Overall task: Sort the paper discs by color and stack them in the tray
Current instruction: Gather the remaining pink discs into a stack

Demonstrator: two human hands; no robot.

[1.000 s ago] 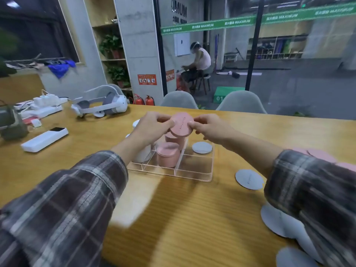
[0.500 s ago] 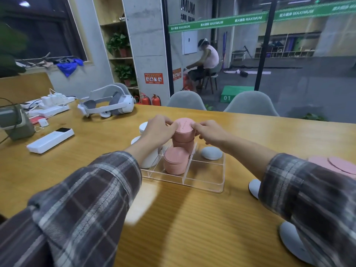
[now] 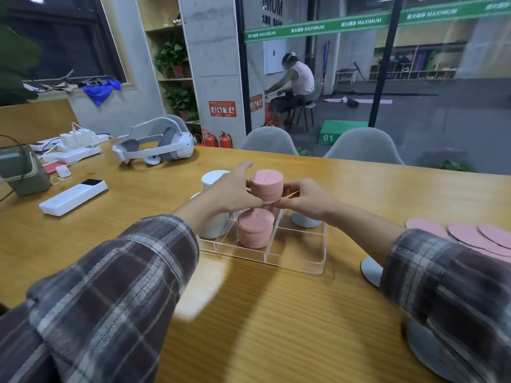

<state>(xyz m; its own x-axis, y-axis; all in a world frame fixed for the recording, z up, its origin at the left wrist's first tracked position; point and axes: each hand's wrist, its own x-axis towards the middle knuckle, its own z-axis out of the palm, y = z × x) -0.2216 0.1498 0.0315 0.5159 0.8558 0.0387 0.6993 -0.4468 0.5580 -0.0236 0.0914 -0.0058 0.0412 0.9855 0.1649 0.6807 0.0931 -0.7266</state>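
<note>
Gripping a tall pink stack (image 3: 266,185) from both sides over the clear tray's (image 3: 298,268) far middle compartment, with left hand (image 3: 232,194) and right hand (image 3: 307,199) curled round its base. In the tray's near middle, a second pink stack (image 3: 255,228); right of the tray, loose pink discs (image 3: 470,234).
</note>
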